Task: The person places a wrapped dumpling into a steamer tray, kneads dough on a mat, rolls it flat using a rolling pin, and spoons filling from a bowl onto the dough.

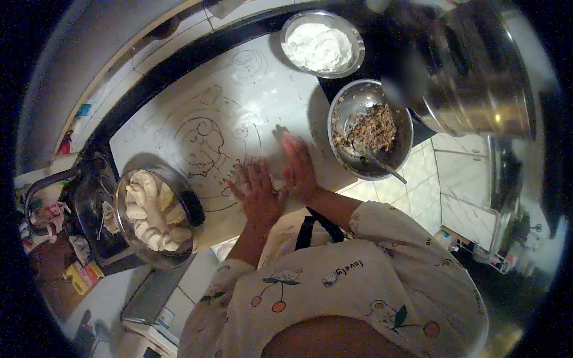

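Note:
Both hands are over a pale mat with dark line drawings (179,113). My left hand (259,192) lies palm down near the mat's front edge, its fingers spread. Close beside it, my right hand (299,167) has its fingers stretched out and pointing away from me. Between the two hands is a small pale patch, and I cannot make out what it is. To the right of my right hand stands a metal bowl (407,134) of chopped brown filling (382,128), with a spoon (388,167) leaning in it.
Left of the mat, a metal bowl (194,206) holds several pale dough pieces (143,206). Behind the filling stands a bowl of white flour (319,48). A large metal pot (483,71) stands at the far right. A black sink or tray (89,203) lies beyond the dough bowl.

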A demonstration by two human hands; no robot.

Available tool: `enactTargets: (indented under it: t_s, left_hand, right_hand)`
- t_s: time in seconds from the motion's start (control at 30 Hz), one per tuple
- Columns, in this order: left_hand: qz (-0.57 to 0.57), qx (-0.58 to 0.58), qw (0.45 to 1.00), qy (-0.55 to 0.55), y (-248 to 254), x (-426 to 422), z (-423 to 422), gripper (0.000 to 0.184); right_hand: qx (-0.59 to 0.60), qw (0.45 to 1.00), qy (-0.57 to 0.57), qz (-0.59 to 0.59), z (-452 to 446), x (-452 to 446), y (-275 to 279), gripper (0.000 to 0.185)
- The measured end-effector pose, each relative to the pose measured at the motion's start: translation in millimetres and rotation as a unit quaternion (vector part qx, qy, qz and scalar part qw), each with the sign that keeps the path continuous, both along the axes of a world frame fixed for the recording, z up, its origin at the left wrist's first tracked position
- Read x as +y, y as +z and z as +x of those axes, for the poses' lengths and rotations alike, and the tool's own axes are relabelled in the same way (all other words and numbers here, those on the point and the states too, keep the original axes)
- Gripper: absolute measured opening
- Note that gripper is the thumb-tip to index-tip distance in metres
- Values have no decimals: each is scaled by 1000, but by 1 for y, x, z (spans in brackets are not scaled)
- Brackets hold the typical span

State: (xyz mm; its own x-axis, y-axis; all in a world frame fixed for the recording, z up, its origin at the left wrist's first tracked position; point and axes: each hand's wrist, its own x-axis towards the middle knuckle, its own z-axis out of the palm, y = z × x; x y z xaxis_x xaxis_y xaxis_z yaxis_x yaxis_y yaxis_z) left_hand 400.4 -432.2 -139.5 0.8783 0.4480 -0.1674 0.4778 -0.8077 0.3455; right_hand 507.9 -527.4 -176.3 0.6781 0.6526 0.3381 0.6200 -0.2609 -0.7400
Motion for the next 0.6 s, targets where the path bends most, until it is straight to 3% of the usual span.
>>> enactTargets:
  t_s: [0.03, 0.13, 0.2, 0.3, 0.33, 0.43, 0.5, 0.53, 0.6]
  left_hand:
    - [70, -10, 997, -14, -3, 0, 2, 79]
    - [116, -61, 991, 21, -4, 37, 52, 75]
    - [117, -150, 977, 94, -32, 67, 78, 69]
    - [37, -253, 961, 103, -62, 97, 80, 64]
    - [38, -308, 949, 55, -53, 92, 66, 59]
    - [39, -88, 995, -29, -5, 59, 7, 53]
    - [18, -40, 999, -8, -7, 55, -7, 52]
    - [7, -19, 1000, 2, -11, 56, -11, 51]
    - [-5, -122, 993, -4, -23, 63, -12, 46]
  right_hand:
    - [-5, 1000, 5, 1, 1, 1, 1, 53]
    - [18, 999, -17, -35, -3, 8, 10, 53]
    - [6, 999, -14, -51, -1, 7, 2, 49]
    - [14, 1000, -5, -16, 2, 6, 1, 47]
    - [17, 1000, -3, -2, 2, 5, 0, 47]
    - [15, 999, -12, 31, 2, 7, -6, 50]
    - [20, 999, -2, 37, 0, 9, 1, 50]
    - [10, 999, 9, 32, 1, 9, -1, 51]
    - [-3, 999, 30, 25, 1, 9, 3, 47]
